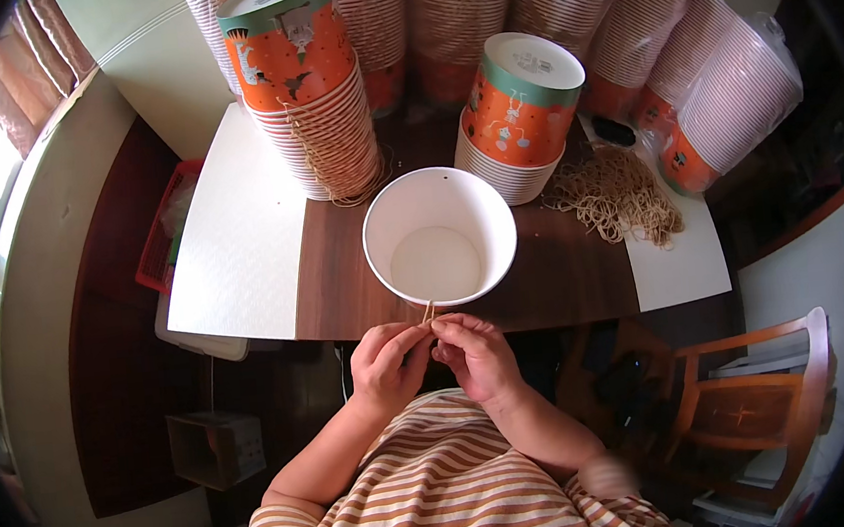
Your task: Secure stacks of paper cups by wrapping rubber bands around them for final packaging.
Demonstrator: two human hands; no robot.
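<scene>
A white paper bucket [442,267] stands upright near the table's front edge, its open mouth towards me. A small dark hole shows in its far rim. At the near rim a thin tan cord [430,311] runs from the bucket to my fingertips. My left hand [387,367] is closed in a pinch on the cord. Right beside it, fingertips touching, my right hand [476,355] pinches the cord too. The cord's ends are hidden by my fingers. Behind the bucket, a short stack of buckets [520,119] stands upside down, orange and green outside.
A taller upside-down bucket stack [303,103] at back left has tan cords [332,156] draped down its side. A tangled cord pile [622,196] lies at right. Plastic-wrapped bucket stacks [739,95] line the back. A wooden chair [746,411] stands lower right; a red basket [177,220] sits left.
</scene>
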